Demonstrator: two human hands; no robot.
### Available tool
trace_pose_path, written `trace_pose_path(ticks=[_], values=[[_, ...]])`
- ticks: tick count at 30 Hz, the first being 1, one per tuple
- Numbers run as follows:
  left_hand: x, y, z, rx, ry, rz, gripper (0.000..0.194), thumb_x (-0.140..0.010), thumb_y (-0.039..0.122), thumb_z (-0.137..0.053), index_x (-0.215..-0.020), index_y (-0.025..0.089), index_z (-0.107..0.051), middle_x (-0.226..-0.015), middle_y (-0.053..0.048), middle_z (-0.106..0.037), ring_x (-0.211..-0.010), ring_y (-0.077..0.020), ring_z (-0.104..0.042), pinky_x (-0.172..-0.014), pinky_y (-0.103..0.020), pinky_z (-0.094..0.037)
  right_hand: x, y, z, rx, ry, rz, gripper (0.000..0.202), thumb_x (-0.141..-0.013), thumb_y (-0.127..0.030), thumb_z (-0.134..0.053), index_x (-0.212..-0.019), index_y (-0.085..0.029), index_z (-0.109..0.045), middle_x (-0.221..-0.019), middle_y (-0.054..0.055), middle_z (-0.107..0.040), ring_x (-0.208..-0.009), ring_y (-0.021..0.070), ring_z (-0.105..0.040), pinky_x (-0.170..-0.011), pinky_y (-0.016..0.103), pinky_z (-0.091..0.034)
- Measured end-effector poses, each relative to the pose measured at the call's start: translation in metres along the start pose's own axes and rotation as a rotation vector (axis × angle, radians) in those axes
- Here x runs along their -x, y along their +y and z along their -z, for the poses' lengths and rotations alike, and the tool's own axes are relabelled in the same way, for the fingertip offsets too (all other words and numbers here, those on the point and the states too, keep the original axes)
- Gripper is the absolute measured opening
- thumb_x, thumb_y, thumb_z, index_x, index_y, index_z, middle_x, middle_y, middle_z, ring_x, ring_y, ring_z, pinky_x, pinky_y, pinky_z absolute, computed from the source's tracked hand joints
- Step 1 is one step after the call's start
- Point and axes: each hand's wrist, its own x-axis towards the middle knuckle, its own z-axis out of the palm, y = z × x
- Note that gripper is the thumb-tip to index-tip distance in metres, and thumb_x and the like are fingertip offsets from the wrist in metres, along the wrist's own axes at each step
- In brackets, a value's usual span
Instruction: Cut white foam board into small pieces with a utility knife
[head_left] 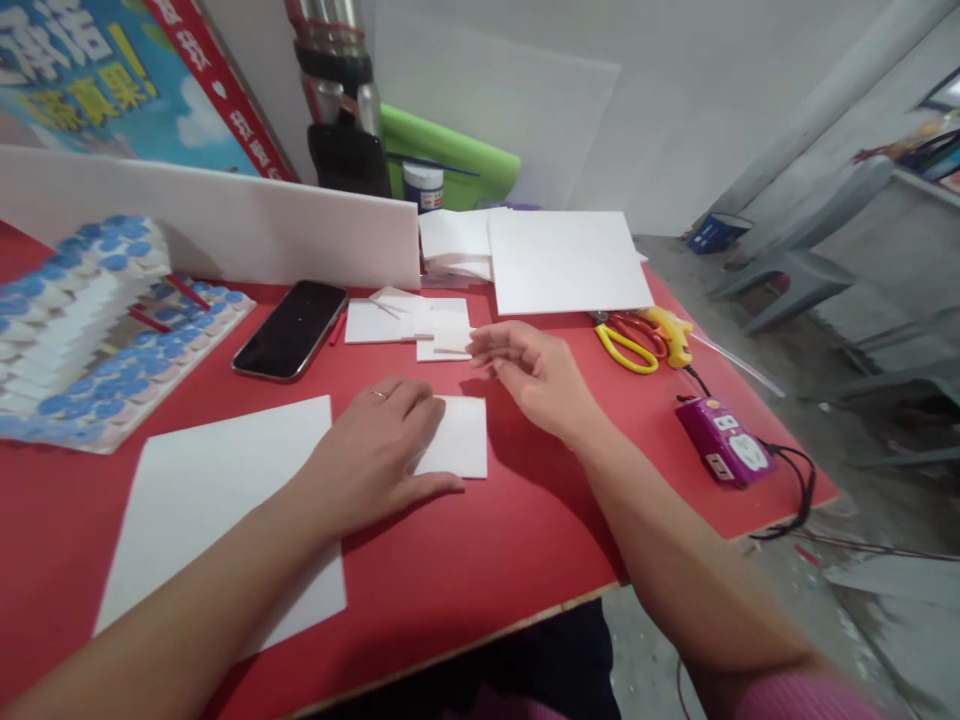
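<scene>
My left hand (382,450) lies flat, palm down, over a small white foam board piece (461,440) on the red table. Its thumb is spread away from the fingers, and a ring shows on one finger. My right hand (529,370) is just beyond that piece, fingers loosely curved and thumb apart. Its fingertips reach the right edge of a smaller white piece (452,338). That one lies on top of several overlapping white pieces (375,322). A large white sheet (225,500) extends partly under my left forearm.
A black phone (291,330), a red pen (338,328) and a blue-and-white craft model (97,350) are left. White boards (570,260) lie at the back. Yellow-handled pliers (626,345), a yellow glue gun (670,335) and a purple power strip (724,440) sit near the table's right edge.
</scene>
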Motion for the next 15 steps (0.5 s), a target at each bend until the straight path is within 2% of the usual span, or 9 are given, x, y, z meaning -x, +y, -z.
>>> trace_pose_path(ticks=[2, 3, 6, 8, 12, 15], values=[[-0.003, 0.002, -0.004, -0.022, 0.032, 0.107, 0.080, -0.086, 0.084, -0.064, -0.120, 0.012, -0.070, -0.123, -0.024, -0.065, -0.115, -0.0461, -0.060, -0.097, -0.061, -0.051, 0.002, -0.006, 0.007, 0.092, -0.051, 0.002, 0.033, -0.095, -0.019, -0.060, -0.127, -0.017, -0.067, -0.123, 0.013, -0.075, -0.109, 0.0236, -0.074, -0.099, 0.046, -0.061], [-0.004, 0.002, -0.005, -0.021, 0.046, 0.156, 0.084, -0.082, 0.085, -0.067, -0.123, 0.011, -0.069, -0.123, -0.025, -0.065, -0.116, -0.0473, -0.059, -0.098, -0.063, -0.050, 0.004, -0.009, 0.009, 0.164, -0.126, 0.004, 0.040, -0.093, -0.025, -0.069, -0.132, -0.018, -0.066, -0.131, 0.014, -0.073, -0.116, 0.0258, -0.071, -0.102, 0.048, -0.059], [-0.002, -0.006, 0.002, 0.082, 0.037, 0.200, 0.102, -0.071, 0.089, -0.075, -0.140, 0.015, -0.064, -0.136, -0.024, -0.061, -0.127, -0.0503, -0.055, -0.106, -0.070, -0.046, 0.009, -0.016, 0.009, 0.396, -0.381, 0.009, 0.083, -0.079, -0.038, -0.090, -0.153, -0.022, -0.055, -0.160, 0.016, -0.052, -0.145, 0.0339, -0.052, -0.116, 0.053, -0.050], [0.005, -0.018, 0.015, 0.198, -0.024, 0.156, 0.108, -0.066, 0.086, -0.081, -0.151, 0.024, -0.058, -0.155, -0.021, -0.051, -0.140, -0.0501, -0.048, -0.112, -0.068, -0.044, 0.011, -0.017, 0.006, 0.500, -0.467, -0.003, 0.097, -0.076, -0.038, -0.094, -0.161, -0.025, -0.048, -0.168, 0.016, -0.043, -0.155, 0.0361, -0.040, -0.122, 0.056, -0.043], [0.022, -0.041, 0.047, 0.318, -0.162, 0.128, 0.079, -0.079, 0.067, -0.084, -0.149, 0.039, -0.061, -0.162, -0.008, -0.050, -0.142, -0.0419, -0.053, -0.114, -0.051, -0.050, 0.009, -0.014, 0.004, 0.560, -0.513, -0.001, 0.092, -0.081, -0.034, -0.092, -0.161, -0.024, -0.048, -0.166, 0.015, -0.046, -0.154, 0.0334, -0.042, -0.123, 0.052, -0.043], [0.031, -0.046, 0.057, 0.329, -0.304, 0.059, 0.059, -0.092, 0.041, -0.073, -0.150, 0.043, -0.059, -0.163, -0.003, -0.050, -0.142, -0.0364, -0.055, -0.111, -0.044, -0.053, 0.007, -0.013, 0.006, 0.559, -0.534, 0.018, 0.092, -0.081, -0.033, -0.093, -0.161, -0.022, -0.049, -0.165, 0.015, -0.047, -0.154, 0.0319, -0.043, -0.124, 0.049, -0.042]])
